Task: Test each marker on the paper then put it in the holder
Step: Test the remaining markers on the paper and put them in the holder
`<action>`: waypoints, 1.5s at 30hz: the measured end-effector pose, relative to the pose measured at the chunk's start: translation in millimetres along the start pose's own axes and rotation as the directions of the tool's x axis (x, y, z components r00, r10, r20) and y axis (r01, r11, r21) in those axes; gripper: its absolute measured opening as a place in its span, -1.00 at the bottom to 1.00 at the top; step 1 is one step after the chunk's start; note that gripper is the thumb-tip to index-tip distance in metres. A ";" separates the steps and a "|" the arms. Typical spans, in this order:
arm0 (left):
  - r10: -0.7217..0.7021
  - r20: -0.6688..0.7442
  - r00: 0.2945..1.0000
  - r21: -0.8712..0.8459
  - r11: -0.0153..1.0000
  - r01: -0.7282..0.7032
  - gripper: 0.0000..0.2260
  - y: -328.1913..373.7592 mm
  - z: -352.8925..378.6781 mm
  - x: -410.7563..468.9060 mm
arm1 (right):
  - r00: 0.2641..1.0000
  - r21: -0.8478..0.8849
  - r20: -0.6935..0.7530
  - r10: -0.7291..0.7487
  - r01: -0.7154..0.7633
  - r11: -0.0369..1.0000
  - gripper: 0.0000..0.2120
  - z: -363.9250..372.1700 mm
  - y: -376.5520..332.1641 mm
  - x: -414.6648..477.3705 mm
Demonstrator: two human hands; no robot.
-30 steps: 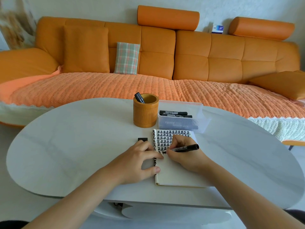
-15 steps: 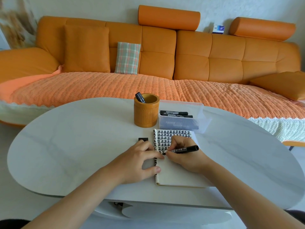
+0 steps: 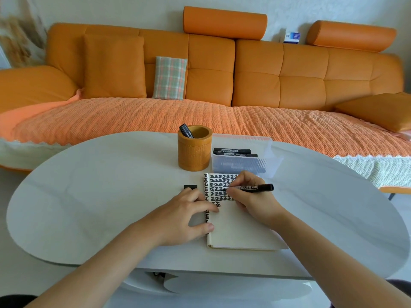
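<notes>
My right hand (image 3: 251, 201) grips a black marker (image 3: 253, 187) with its tip down on the notepad (image 3: 240, 227), whose upper part is filled with rows of black marks. My left hand (image 3: 184, 214) rests with spread fingers on the pad's left edge, holding it flat. A black cap (image 3: 190, 187) lies on the table just beyond my left fingers. The round orange holder (image 3: 194, 150) stands behind the pad with one black marker (image 3: 186, 130) sticking out. A clear plastic box (image 3: 241, 157) beside it holds several black markers (image 3: 233, 152).
The white oval table (image 3: 89, 196) carries all of this. An orange sofa (image 3: 222, 85) with a plaid cushion (image 3: 170, 77) runs behind the table. A small blue-and-white box (image 3: 292, 37) sits on the sofa back.
My right hand has shifted the marker slightly up and right over the marked rows. My left hand stays on the pad.
</notes>
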State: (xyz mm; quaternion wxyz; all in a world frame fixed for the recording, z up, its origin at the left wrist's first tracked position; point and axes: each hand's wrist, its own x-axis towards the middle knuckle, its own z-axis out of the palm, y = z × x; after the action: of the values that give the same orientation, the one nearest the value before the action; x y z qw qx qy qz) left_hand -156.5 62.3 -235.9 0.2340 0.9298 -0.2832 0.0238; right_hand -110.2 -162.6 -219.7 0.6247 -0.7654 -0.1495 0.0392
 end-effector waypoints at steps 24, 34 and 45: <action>-0.212 -0.335 0.918 0.036 0.971 0.238 -0.87 -34.8 -8.7 34.5 | 0.999 -0.412 0.050 0.005 0.016 0.911 -0.73 -12.0 -12.6 17.9; -0.103 -0.375 0.921 -0.041 0.995 0.095 -0.84 -16.2 -12.5 33.4 | 0.997 -0.578 -0.012 -0.071 0.051 0.815 -0.88 -9.4 -13.9 13.1; -0.036 -0.307 0.951 -0.061 0.998 0.018 -0.87 -5.5 -10.7 33.6 | 0.988 -0.520 0.104 -0.113 0.151 0.841 -0.81 -2.6 -13.1 11.4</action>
State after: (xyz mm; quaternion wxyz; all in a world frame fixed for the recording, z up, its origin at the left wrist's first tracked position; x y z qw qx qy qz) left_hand -124.4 53.9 -222.7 0.3023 0.9114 -0.2308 0.1572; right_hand -101.0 -159.6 -205.0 0.3872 -0.8930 -0.2285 -0.0200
